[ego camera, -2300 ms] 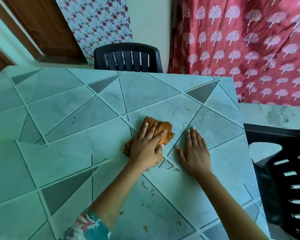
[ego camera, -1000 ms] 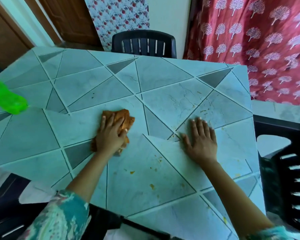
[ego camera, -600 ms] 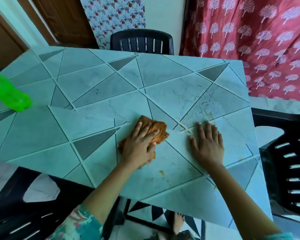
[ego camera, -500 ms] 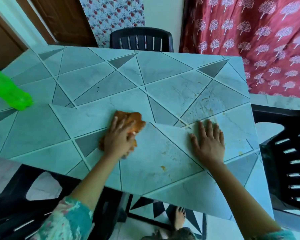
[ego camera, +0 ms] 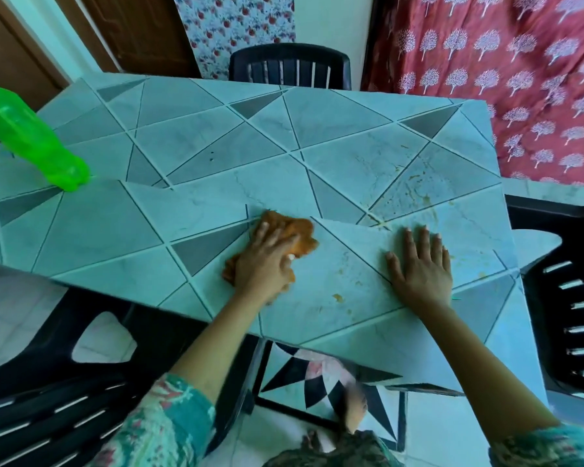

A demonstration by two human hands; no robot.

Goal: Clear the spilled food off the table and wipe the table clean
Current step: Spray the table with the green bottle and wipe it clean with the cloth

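Head view, tabletop wiping. The left hand (ego camera: 267, 262) lies on a bunched orange cloth (ego camera: 302, 235), fingers laid out fairly straight over it and pressing it onto the tile-patterned table (ego camera: 199, 136). The hand is motion-blurred, so how the thumb sits cannot be told. The cloth rests on the table top, with the table's near edge just behind it. Right of the cloth, apart from it, the right hand (ego camera: 422, 264) is flat on the surface, palm down, fingers extended and holding nothing. Between the cloth and the right hand, nearer the viewer, lie small yellowish food scraps (ego camera: 338, 297). Beyond and right of the cloth are faint yellowish smears (ego camera: 415, 183). Far left of the cloth stands a tilted green plastic object (ego camera: 31, 136). Beyond the cloth, past the table's far edge, is a black plastic chair (ego camera: 290, 67).
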